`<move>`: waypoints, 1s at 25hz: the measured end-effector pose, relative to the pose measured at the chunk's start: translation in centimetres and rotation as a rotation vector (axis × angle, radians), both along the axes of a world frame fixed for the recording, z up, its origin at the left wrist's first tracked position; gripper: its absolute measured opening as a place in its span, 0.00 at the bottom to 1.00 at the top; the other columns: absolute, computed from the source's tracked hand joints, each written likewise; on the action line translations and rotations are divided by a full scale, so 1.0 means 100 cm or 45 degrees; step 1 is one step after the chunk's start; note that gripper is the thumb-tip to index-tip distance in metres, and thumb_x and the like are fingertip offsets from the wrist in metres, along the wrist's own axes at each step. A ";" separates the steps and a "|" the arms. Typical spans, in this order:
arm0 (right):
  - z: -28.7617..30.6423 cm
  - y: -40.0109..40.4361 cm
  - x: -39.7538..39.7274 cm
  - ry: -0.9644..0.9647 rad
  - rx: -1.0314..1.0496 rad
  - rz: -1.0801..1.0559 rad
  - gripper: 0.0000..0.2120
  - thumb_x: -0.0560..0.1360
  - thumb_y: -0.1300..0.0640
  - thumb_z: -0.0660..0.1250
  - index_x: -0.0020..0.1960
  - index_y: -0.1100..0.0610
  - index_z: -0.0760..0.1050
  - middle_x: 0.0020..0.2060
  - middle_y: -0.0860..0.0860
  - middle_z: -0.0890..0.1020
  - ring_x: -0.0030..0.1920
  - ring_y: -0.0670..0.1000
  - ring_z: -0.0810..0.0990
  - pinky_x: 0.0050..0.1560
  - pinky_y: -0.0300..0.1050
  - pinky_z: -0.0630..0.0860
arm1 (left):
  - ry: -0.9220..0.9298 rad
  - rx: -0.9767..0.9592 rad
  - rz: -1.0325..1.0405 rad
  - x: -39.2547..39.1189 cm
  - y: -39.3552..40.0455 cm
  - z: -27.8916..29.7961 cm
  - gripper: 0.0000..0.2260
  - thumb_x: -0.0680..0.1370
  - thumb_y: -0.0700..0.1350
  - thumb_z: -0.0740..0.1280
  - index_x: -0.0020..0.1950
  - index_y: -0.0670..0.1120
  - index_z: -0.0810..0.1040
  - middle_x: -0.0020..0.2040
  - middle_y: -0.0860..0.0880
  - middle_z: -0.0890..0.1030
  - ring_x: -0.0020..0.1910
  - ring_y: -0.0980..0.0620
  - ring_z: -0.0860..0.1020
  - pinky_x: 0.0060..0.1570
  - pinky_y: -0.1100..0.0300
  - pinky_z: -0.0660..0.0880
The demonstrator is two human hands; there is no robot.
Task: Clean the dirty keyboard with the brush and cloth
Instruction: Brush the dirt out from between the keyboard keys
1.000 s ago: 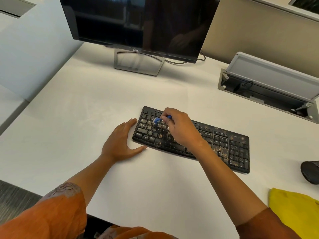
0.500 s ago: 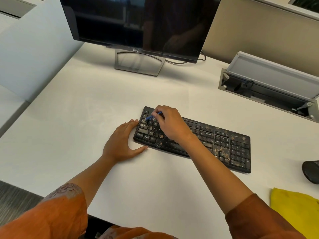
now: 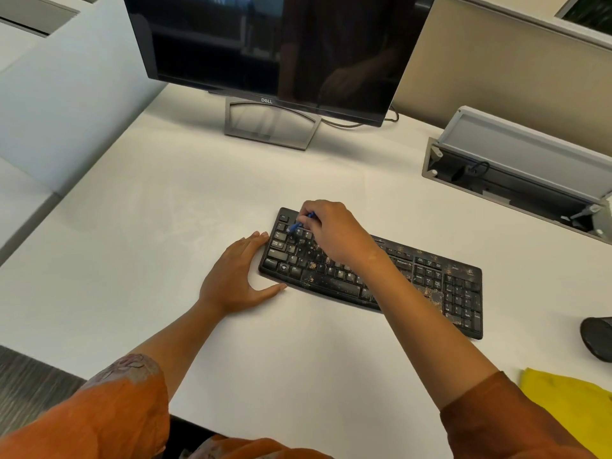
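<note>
A white, matte surface (image 3: pixel 139 226) carries a black, dirt-speckled keyboard (image 3: pixel 430 286) at centre. At 12 o'clock stands the grey metal stand of a black monitor (image 3: pixel 271 127). At 4 o'clock lie a dark rounded object (image 3: pixel 597 337), cut by the frame, and a yellow cloth (image 3: pixel 573 405). The left hand (image 3: pixel 235 276) rests flat on the surface, touching the keyboard's left end.

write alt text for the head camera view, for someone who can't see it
A person's right hand holds a small blue brush against the upper-left keys of a grimy black keyboard on a white desk, while the left hand rests flat against its left end. A yellow cloth lies at lower right.
</note>
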State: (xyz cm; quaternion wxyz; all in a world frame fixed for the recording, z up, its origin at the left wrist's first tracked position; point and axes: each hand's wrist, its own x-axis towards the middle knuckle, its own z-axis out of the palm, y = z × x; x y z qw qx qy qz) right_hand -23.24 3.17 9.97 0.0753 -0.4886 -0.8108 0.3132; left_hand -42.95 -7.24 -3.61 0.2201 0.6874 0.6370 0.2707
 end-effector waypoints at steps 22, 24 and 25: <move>-0.001 0.003 0.011 -0.113 -0.086 0.169 0.07 0.83 0.58 0.60 0.48 0.56 0.76 0.46 0.50 0.80 0.41 0.52 0.77 0.41 0.49 0.72 | 0.004 0.003 -0.009 -0.001 0.000 -0.002 0.44 0.68 0.65 0.78 0.78 0.48 0.67 0.76 0.52 0.72 0.78 0.55 0.65 0.76 0.62 0.58; -0.003 0.003 0.010 -0.096 -0.028 0.185 0.07 0.83 0.60 0.60 0.49 0.57 0.75 0.46 0.48 0.79 0.42 0.49 0.75 0.41 0.47 0.70 | -0.002 0.001 -0.006 -0.001 0.000 -0.001 0.44 0.68 0.65 0.78 0.78 0.49 0.67 0.76 0.52 0.72 0.78 0.55 0.65 0.76 0.63 0.58; -0.005 0.003 0.010 -0.109 -0.045 0.226 0.07 0.83 0.60 0.60 0.49 0.57 0.75 0.46 0.48 0.79 0.43 0.48 0.76 0.42 0.48 0.71 | -0.005 0.003 -0.008 -0.001 0.000 -0.001 0.44 0.68 0.65 0.78 0.78 0.49 0.67 0.76 0.52 0.72 0.78 0.55 0.65 0.75 0.65 0.57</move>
